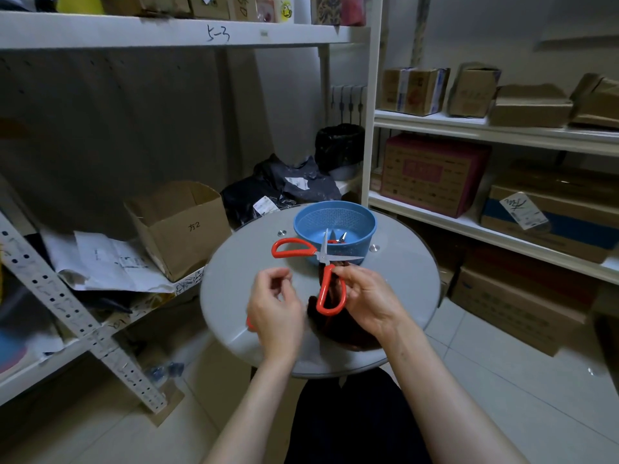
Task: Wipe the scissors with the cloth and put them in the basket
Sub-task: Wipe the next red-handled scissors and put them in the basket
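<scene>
The right hand [365, 299] gripped 1 loop of the red-handled steel scissors [322, 258], which were spread wide open at frame centre, above the dark brown cloth [351, 341] lying under that hand. The left hand [274, 306] hovered just beside, fingers loosely curled, holding nothing. Both were over a round grey glass-topped table [234, 262]. Beyond the blades stood a round blue plastic basket [335, 209] holding a second pair of scissors [339, 237]. White metal shelving [469, 127] with cardboard boxes filled the right, and an open cardboard box [181, 226] sat centre left.
</scene>
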